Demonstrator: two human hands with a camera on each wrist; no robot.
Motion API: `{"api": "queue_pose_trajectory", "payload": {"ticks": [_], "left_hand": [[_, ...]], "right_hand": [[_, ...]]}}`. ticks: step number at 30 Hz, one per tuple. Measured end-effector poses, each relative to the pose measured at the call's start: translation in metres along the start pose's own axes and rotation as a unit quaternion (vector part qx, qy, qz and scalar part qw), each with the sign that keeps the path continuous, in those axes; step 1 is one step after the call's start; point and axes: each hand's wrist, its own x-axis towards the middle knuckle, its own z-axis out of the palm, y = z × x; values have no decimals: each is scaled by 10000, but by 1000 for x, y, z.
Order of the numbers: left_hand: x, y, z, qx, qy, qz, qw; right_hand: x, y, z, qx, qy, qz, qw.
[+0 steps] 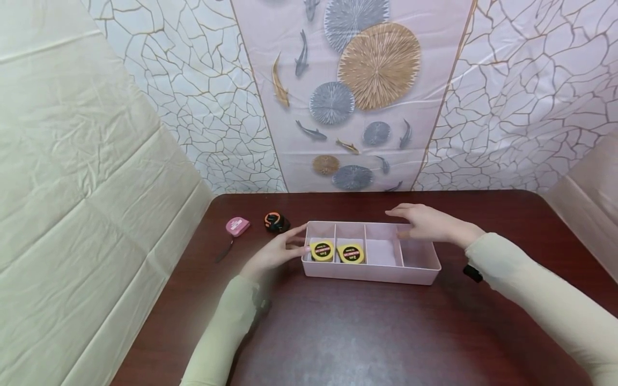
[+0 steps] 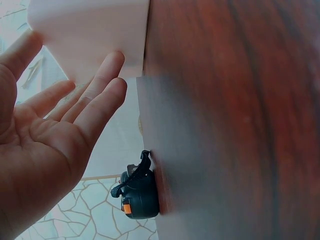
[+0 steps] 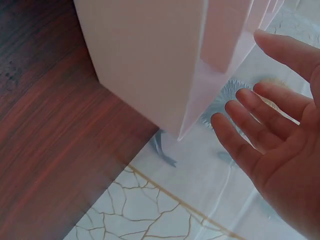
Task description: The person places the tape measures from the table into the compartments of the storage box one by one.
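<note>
A pale pink box (image 1: 372, 272) with several compartments lies on the dark wood table. One yellow tape measure (image 1: 322, 251) sits in its leftmost compartment, another yellow tape measure (image 1: 351, 253) in the one beside it; the two right compartments hold nothing. My left hand (image 1: 274, 252) is at the box's left end, its fingertips touching the end wall (image 2: 95, 35) in the left wrist view, fingers spread and relaxed. My right hand (image 1: 427, 222) hovers over the box's right end with fingers extended, holding nothing; in the right wrist view the hand (image 3: 280, 125) stands off the box.
Behind my left hand, a black and orange tape measure (image 1: 276, 222) lies on the table (image 1: 357, 332). Farther left is a pink tape measure (image 1: 237, 226) with a dark strap. A patterned cloth (image 1: 347, 96) hangs behind the table's back edge.
</note>
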Motion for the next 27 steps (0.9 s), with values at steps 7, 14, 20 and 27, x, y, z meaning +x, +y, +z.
{"api": "queue_pose_trajectory", "payload": {"ticks": [7, 14, 20, 27], "left_hand": [[-1, 2, -1, 10, 62, -53, 10000], [-3, 2, -3, 18, 115, -147, 9998], [-1, -1, -2, 20, 84, -70, 9999], [0, 0, 0, 0, 3, 41, 10000]], "right_hand": [[-9, 4, 3, 130, 49, 262, 9996], [-19, 9, 7, 331, 187, 534, 9978], [-31, 17, 8, 350, 376, 694, 9963], [-49, 28, 6, 714, 518, 945, 9916]]}}
